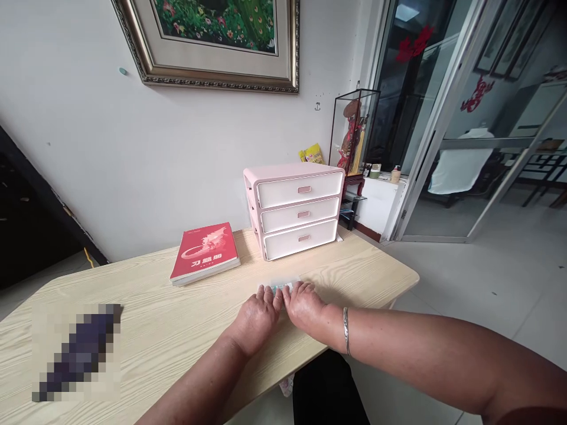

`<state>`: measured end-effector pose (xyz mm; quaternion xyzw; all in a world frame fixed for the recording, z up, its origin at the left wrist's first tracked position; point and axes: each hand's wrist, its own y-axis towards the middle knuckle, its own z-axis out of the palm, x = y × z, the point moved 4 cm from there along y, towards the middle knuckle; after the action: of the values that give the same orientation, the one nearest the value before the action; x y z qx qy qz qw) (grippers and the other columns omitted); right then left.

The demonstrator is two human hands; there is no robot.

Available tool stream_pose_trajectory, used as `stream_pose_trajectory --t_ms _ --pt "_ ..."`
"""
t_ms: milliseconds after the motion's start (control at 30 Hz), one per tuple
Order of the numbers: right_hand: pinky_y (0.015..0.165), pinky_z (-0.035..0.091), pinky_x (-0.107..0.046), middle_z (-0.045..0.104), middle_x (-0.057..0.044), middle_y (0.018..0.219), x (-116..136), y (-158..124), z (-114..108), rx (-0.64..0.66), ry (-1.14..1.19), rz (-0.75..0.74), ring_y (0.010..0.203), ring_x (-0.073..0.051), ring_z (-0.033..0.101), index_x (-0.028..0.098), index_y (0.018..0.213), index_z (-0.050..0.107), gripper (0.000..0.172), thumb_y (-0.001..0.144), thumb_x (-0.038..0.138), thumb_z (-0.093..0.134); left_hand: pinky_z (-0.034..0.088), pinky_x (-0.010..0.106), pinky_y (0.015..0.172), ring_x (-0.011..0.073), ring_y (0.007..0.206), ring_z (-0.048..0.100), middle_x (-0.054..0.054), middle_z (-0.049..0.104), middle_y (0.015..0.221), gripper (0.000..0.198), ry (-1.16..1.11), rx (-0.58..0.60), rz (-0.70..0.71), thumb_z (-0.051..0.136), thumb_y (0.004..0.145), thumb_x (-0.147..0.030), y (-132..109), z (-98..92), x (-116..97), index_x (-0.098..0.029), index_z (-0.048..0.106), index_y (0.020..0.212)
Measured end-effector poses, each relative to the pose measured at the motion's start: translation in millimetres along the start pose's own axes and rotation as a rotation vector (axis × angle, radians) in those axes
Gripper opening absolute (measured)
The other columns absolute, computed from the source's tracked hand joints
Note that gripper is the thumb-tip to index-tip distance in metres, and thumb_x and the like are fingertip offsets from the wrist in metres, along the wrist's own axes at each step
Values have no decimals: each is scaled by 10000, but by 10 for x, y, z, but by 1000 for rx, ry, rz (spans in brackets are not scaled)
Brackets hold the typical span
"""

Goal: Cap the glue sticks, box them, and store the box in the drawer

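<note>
My left hand (257,316) and my right hand (303,304) lie side by side on the light wooden table (168,330), knuckles up. Their fingers rest on a small clear plastic item with a blue-green tint (280,285), mostly hidden beneath them. A silver bangle (346,329) circles my right wrist. Just beyond the hands stands a pink three-drawer organiser (295,208) with all drawers closed. A red book (205,252) lies flat to its left.
A blurred dark patch (77,351) covers part of the table at the left. A framed picture (212,41) hangs on the white wall. A glass display case (353,133) and a glass sliding door (443,118) stand at the right.
</note>
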<state>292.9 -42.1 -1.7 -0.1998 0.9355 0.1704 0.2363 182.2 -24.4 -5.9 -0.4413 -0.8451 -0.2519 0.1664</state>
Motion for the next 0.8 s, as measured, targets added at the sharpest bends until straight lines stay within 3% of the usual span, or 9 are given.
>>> stream_pose_trajectory --t_ms 133,267,400,533,600,700,800 --pt "599 551 -447 705 -238 899 -24 2 -126 28 30 -85 741 -303 692 15 1090 626 287 879 55 435 572 469 860 374 1160 628 293 635 1211 406 -60 -10 11 452 890 -28 -2 19 -8 -23 517 1291" --pt "744 539 -491 668 -269 1035 -145 -63 -174 -41 38 -95 929 -345 657 17 1222 559 362 886 136 501 578 437 845 349 1144 639 265 649 1191 416 -118 -38 -40 448 887 -9 -2 -12 57 -34 515 1297" --pt "791 534 -392 645 -143 1019 -357 -152 -66 -121 315 -56 955 -258 618 127 1221 557 304 924 182 520 579 401 825 290 1053 673 185 690 1102 368 -246 -119 -28 465 898 -40 -30 -61 147 -91 547 1253" --pt "847 529 -331 628 -74 1079 -542 -214 64 -200 594 -76 1016 -191 600 198 1169 590 214 964 227 539 580 358 745 230 850 706 118 722 988 303 -405 -205 -82 497 947 -198 -82 14 262 -151 570 1237" --pt "862 529 -328 644 -69 1080 -605 -209 95 -232 663 -68 1018 -181 609 200 1162 604 204 974 238 533 563 411 850 252 937 694 132 713 1066 372 -482 -256 -113 561 937 -360 -112 81 316 -170 578 1256" --pt "852 532 -320 681 -62 1039 -674 -156 84 -271 708 -64 975 -170 634 197 1145 621 204 998 249 489 496 464 997 281 1145 623 147 662 1220 451 -657 -305 -222 572 915 -481 -140 185 410 -187 591 1256" --pt "836 535 -321 705 -53 1002 -752 -98 59 -298 741 -5 932 -175 655 201 1098 637 193 1001 267 484 529 358 920 219 1074 657 103 685 1170 351 -912 -278 -421 460 976 -444 -114 285 509 -205 629 1169"
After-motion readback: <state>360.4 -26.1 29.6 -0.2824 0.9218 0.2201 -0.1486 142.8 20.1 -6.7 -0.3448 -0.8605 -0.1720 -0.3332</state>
